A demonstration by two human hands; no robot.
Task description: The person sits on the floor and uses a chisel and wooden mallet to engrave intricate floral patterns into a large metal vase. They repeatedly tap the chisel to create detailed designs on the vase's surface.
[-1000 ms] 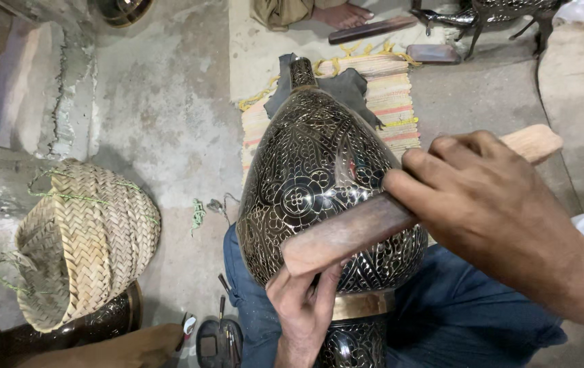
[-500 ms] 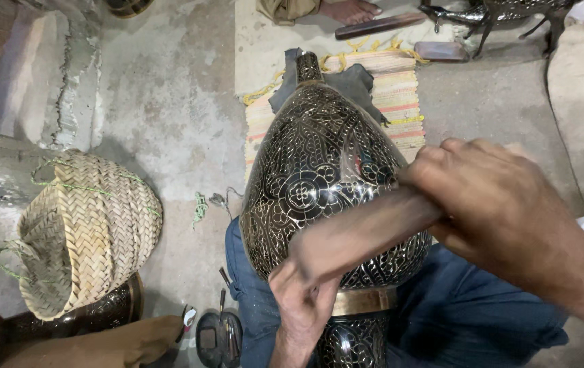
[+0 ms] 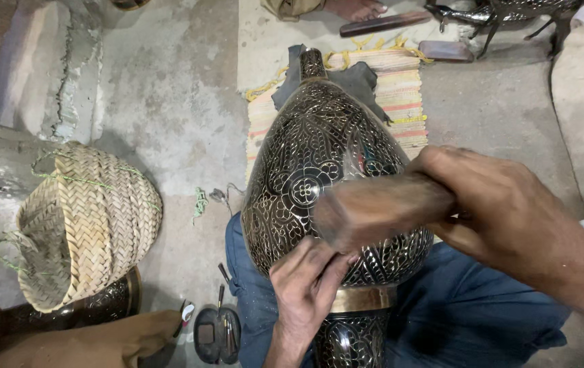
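A large engraved metal vase (image 3: 319, 170) lies across the person's lap in blue trousers (image 3: 469, 320), its neck resting on a striped mat (image 3: 401, 88). The right hand (image 3: 503, 211) is closed around a wooden mallet (image 3: 373, 208) held just over the vase. The left hand (image 3: 309, 283) presses on the vase, fingers curled; I cannot tell whether it holds anything. A woven basket (image 3: 87, 225) sits on the floor

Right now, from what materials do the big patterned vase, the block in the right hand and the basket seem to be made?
The vase looks like dark metal with bright engraved floral lines and a plain brass-coloured band; its sheen suggests metal. The block in the right hand looks like bare brown wood, matte and blurred. The basket is woven from pale plant strips, probably palm or straw.
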